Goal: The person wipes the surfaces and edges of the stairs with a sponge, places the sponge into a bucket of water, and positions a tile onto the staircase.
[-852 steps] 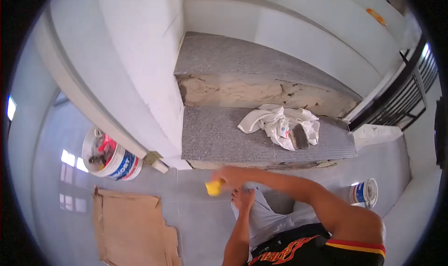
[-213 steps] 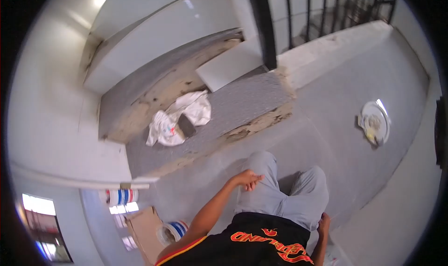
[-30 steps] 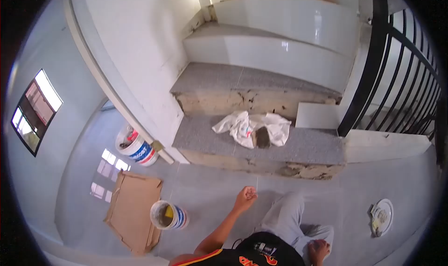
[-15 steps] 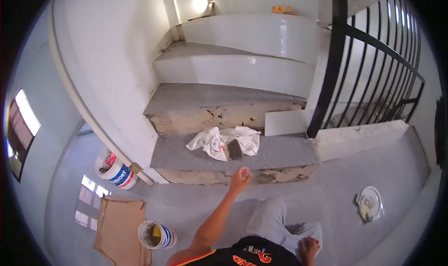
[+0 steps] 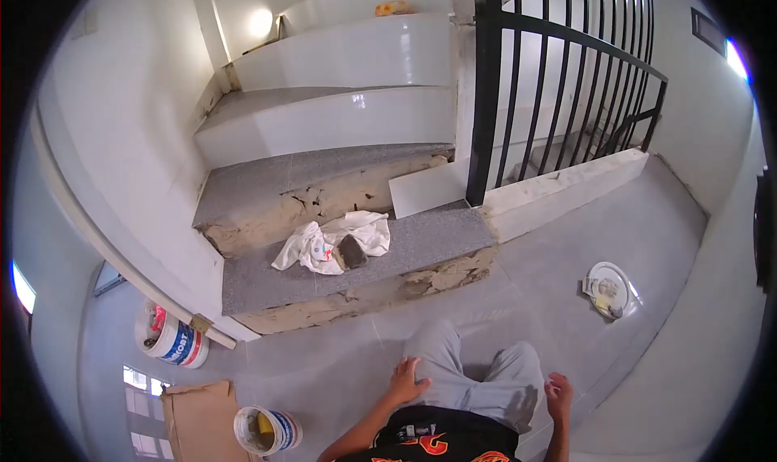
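My left hand (image 5: 409, 381) rests at my left thigh with its fingers apart, holding nothing. Beside my right knee, my right hand (image 5: 558, 395) is raised off the trouser leg, fingers loosely bent and apart, with nothing seen in it. Ahead of me on the lowest grey step (image 5: 437, 239) lies a crumpled white cloth (image 5: 368, 229). A dark, rough-looking block (image 5: 353, 252) sits against the cloth. A flat white panel (image 5: 429, 188) leans on the bare riser to the right of the cloth.
Left of me stand a small bucket (image 5: 285, 432) with something yellow inside and a larger bucket (image 5: 182, 342). Flattened cardboard (image 5: 202, 421) lies nearby. On the right are a white round lid (image 5: 609, 282) holding small items and a black railing (image 5: 484, 97).
My left hand has drawn back from near the step's front edge to my thigh, its fingers now open. My right hand has moved off my leg to the right. The view has turned rightward.
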Available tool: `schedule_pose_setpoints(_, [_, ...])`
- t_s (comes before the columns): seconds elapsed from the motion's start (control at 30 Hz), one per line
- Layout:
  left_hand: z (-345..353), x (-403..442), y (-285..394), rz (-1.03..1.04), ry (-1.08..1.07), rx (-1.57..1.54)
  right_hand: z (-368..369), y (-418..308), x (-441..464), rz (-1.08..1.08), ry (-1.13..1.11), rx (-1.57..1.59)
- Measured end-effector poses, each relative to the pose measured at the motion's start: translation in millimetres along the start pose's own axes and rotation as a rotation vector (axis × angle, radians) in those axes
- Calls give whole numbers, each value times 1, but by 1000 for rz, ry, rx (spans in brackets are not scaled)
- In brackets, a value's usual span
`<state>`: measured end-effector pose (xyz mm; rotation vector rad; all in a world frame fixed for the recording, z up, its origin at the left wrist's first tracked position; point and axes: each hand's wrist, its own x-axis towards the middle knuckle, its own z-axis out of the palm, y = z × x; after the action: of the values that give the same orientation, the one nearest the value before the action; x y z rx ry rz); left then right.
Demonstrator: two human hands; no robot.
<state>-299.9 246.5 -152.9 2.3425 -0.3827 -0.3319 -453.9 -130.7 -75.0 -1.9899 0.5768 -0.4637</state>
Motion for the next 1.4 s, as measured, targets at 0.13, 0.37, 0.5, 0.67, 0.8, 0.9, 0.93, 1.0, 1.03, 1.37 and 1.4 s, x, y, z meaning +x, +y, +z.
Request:
schedule_pose_setpoints(0.13, [-12, -6, 16, -20, -2, 78, -18, -20, 15, -33, -36, -17])
schedule_pose_setpoints(0.37, [-31, -34, 46, -184, 126, 127, -21, -13, 36, -25, -119, -27])
schedule_pose_setpoints(0.5, [-38, -47, 57, -113, 248, 153, -17, -25, 61, -79, -196, -48])
schedule_pose_setpoints(0.67, [-46, -61, 71, -127, 303, 134, -3, -55, 97, -179, -322, -84])
schedule_pose_setpoints(0.8, [-51, -77, 82, -120, 297, 199, 6, -83, 123, -188, -421, -128])
schedule_pose_setpoints(0.9, [-53, -82, 87, -89, 315, 196, 4, -116, 149, -232, -504, -179])
schedule_pose_setpoints(0.93, [-53, -82, 89, -62, 331, 170, 4, -128, 156, -288, -482, -219])
schedule_pose_setpoints(1.0, [-62, -83, 100, -83, 288, 145, 6, -131, 171, -368, -449, -267])
schedule_pose_setpoints(1.03, [-69, -85, 109, -98, 243, 125, 8, -133, 174, -361, -461, -271])
schedule_pose_setpoints(1.37, [-167, -115, 215, -366, -78, 21, 50, -243, 91, -185, -1080, -616])
schedule_pose_setpoints(1.4, [-180, -119, 223, -399, -101, 11, 50, -259, 81, -275, -1122, -483])
